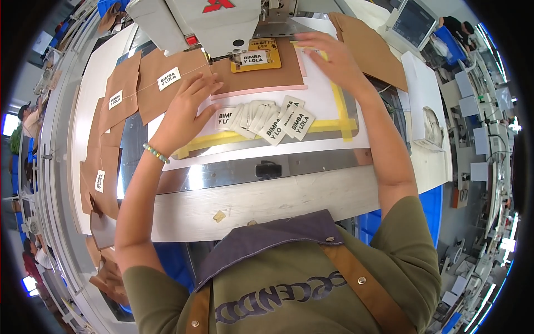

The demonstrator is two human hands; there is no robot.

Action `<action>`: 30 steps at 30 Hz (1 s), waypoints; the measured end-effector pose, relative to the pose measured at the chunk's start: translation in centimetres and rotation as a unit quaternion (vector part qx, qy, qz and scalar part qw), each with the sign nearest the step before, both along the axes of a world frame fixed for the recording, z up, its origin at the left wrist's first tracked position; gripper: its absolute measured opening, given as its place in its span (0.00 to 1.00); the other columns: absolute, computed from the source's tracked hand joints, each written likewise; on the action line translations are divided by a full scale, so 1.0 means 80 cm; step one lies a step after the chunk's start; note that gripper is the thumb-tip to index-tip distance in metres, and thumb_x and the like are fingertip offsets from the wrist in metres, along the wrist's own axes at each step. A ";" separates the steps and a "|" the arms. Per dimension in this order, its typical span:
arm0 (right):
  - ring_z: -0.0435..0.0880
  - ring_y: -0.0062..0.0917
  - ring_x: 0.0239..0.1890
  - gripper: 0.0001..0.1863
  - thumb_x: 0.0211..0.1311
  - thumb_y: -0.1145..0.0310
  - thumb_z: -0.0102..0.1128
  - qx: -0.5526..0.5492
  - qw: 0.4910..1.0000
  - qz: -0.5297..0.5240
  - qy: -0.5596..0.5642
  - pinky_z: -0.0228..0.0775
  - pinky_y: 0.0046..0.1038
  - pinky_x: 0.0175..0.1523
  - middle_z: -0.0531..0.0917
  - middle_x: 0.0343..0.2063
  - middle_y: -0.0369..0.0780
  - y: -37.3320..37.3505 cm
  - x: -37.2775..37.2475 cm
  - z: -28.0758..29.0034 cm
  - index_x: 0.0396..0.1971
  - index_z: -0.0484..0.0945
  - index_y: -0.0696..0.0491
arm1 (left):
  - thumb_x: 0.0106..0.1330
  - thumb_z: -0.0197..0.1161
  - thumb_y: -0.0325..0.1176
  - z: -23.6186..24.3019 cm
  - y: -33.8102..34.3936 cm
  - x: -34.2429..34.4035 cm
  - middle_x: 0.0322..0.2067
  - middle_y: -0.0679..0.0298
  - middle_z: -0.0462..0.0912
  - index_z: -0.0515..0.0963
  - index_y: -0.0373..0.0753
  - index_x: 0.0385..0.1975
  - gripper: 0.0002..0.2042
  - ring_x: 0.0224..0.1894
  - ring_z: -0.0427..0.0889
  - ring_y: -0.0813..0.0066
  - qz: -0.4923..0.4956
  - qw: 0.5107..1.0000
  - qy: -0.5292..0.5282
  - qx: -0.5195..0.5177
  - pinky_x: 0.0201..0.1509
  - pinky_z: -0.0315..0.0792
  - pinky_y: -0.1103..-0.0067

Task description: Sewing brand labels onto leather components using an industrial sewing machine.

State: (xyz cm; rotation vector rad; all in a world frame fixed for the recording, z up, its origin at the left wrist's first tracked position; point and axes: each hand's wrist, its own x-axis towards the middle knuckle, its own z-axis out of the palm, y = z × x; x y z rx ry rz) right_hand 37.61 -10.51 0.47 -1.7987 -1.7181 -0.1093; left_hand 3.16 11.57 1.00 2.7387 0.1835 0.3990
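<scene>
A brown fabric panel (236,83) lies under the sewing machine head (214,25). On it sits a yellow frame (275,54) with a white label (254,58) inside. My left hand (189,106) hovers at the panel's left edge, fingers apart, holding nothing. My right hand (334,60) reaches to the panel's far right corner with its fingers stretched out; whether the fingertips touch the fabric, I cannot tell. Between my forearms, a fanned pile of white printed labels (258,119) rests on the white sheet (328,146), near its yellow tape border (320,126).
Brown panels with labels (146,106), joined by thread, trail off the table's left side. More brown pieces (370,53) are stacked at the right, beside a control screen (413,25) and a white box (428,129). A metal strip (222,177) crosses the table's front.
</scene>
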 end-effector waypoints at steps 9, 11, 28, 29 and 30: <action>0.87 0.23 0.55 0.14 0.80 0.64 0.62 0.082 0.969 -0.157 0.171 0.77 0.26 0.60 0.90 0.56 0.36 -0.008 0.051 -0.020 0.55 0.89 0.52 | 0.77 0.65 0.36 -0.023 0.013 0.046 0.77 0.57 0.70 0.73 0.41 0.74 0.27 0.80 0.62 0.46 -0.008 0.998 -0.017 0.066 0.86 0.55 0.57; 0.87 0.22 0.54 0.14 0.80 0.64 0.62 0.082 0.966 -0.150 0.194 0.77 0.25 0.60 0.90 0.55 0.36 -0.009 0.056 -0.024 0.55 0.89 0.52 | 0.78 0.65 0.36 -0.022 0.013 0.053 0.77 0.57 0.70 0.73 0.41 0.74 0.26 0.80 0.62 0.46 -0.008 0.998 -0.019 0.058 0.86 0.54 0.57; 0.81 0.22 0.41 0.14 0.76 0.61 0.64 0.072 0.976 -0.127 0.159 0.76 0.27 0.51 0.91 0.49 0.35 -0.007 0.068 -0.026 0.53 0.91 0.47 | 0.77 0.66 0.39 -0.017 0.013 0.071 0.70 0.62 0.79 0.85 0.39 0.63 0.19 0.68 0.70 0.54 -0.035 0.998 -0.023 0.055 0.78 0.66 0.63; 0.81 0.22 0.41 0.14 0.76 0.61 0.64 0.071 0.977 -0.126 0.159 0.76 0.27 0.51 0.91 0.49 0.35 -0.007 0.067 -0.027 0.53 0.91 0.47 | 0.77 0.66 0.39 -0.017 0.013 0.071 0.70 0.62 0.79 0.85 0.39 0.63 0.19 0.68 0.70 0.54 -0.035 0.998 -0.023 0.054 0.78 0.66 0.63; 0.80 0.22 0.40 0.14 0.76 0.61 0.64 0.069 0.975 -0.127 0.170 0.76 0.27 0.51 0.91 0.49 0.34 -0.006 0.066 -0.027 0.53 0.91 0.47 | 0.77 0.66 0.42 -0.018 0.015 0.072 0.69 0.63 0.79 0.86 0.42 0.62 0.19 0.71 0.69 0.53 -0.030 0.998 -0.022 0.058 0.79 0.66 0.62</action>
